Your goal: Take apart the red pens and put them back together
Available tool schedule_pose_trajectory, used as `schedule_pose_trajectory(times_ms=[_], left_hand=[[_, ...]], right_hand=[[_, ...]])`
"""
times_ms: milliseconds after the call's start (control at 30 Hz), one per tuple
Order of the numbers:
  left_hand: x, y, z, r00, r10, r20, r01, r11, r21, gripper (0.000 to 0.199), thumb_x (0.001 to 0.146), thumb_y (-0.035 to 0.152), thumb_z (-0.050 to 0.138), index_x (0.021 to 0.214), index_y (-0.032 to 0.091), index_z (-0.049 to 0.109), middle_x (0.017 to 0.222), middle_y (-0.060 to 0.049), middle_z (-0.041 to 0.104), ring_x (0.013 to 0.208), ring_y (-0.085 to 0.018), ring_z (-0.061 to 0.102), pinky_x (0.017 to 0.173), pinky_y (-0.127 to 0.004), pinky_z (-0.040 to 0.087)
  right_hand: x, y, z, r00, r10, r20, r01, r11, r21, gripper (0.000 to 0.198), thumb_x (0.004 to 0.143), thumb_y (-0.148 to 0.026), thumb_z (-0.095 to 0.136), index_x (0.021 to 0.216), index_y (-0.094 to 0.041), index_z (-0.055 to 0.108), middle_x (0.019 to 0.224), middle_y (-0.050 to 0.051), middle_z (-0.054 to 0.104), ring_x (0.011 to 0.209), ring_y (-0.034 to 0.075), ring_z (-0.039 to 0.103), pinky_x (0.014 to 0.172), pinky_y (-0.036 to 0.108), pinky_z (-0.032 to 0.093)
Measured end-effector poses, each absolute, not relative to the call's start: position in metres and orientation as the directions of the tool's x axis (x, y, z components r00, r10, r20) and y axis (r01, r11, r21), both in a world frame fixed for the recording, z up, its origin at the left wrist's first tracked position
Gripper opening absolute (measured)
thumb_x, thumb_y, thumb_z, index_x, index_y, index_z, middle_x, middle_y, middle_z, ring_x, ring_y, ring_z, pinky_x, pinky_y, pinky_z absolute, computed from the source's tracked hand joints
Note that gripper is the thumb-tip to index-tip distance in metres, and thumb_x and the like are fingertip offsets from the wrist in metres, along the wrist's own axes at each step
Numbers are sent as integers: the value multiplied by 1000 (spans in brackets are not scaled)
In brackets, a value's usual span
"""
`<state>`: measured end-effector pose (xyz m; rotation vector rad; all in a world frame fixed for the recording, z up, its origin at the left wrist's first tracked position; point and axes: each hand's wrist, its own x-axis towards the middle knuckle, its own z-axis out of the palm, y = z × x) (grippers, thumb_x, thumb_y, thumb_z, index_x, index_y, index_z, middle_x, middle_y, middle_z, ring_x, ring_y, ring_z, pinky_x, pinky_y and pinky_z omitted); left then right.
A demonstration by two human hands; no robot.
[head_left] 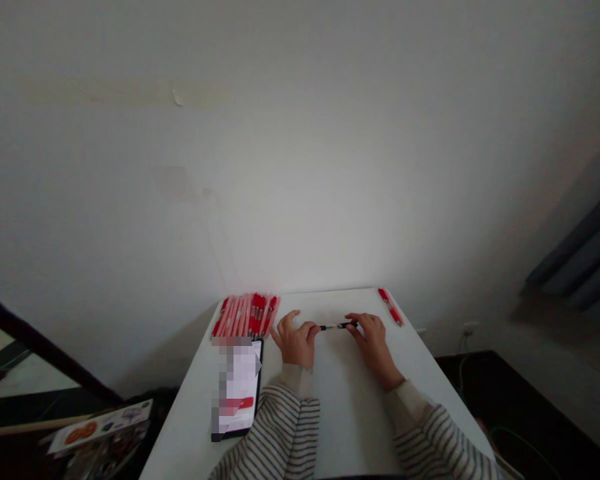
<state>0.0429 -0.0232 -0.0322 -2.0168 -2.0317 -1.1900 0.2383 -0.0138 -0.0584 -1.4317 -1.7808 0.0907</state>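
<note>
Black pen, long axis left to right, has ends pinched by left hand and right hand

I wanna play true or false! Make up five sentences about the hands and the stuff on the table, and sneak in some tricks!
1. The left hand and the right hand both hold one slim pen-like thing. True.
2. A phone lies on the white table. True.
3. The right hand is touching the phone. False: it grips one end of the slim pen-like thing.
4. A bunch of red and pink pens lies beyond the phone. True.
5. That bunch is at the table's far right corner. False: it is at the far left.
</note>
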Motion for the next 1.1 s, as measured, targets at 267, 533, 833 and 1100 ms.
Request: schedule_pose_trajectory(times_ms=[267, 533, 833, 1100], left_hand=[[44, -22, -33, -159, 844, 512, 868, -128, 480, 17, 80, 39, 59, 75, 30, 72, 119, -3, 58, 114, -26, 45, 102, -56, 26], [45, -21, -33, -123, 852, 508, 846, -177, 502, 5, 74, 31, 67, 73, 28, 71, 120, -3, 57, 116, -26, 44, 103, -56, 25], [50, -28, -22, -105, 814, 571, 845, -229, 483, 7, 74, 30, 67, 72, 25, 70, 117, -6, 57, 116, -25, 46, 102, -52, 27], [47, -26, -26, -111, 812, 572, 850, -221, 478, 12, 76, 36, 65, 75, 26, 72, 120, -7, 53, 118, -27, 45, 104, -54, 26]], right_hand=[[237, -13, -57, -25, 832, 554, 789, 357, -500, 24, 89, -42, 48, 98, -27, 64, 96, 3, 65, 96, 23, 50, 90, 40, 34], [237, -12, -59, -31, 839, 543, 806, 342, -483, 25, 91, -41, 44, 94, -26, 64, 92, 4, 64, 94, 22, 50, 88, 39, 34], [239, -9, -64, -33, 851, 524, 808, 331, -487, 30, 92, -41, 40, 89, -26, 65, 89, 5, 62, 92, 22, 49, 86, 37, 34], [239, -7, -66, -25, 849, 528, 791, 340, -509, 33, 93, -43, 37, 87, -23, 63, 86, 5, 60, 86, 20, 50, 83, 37, 36]])
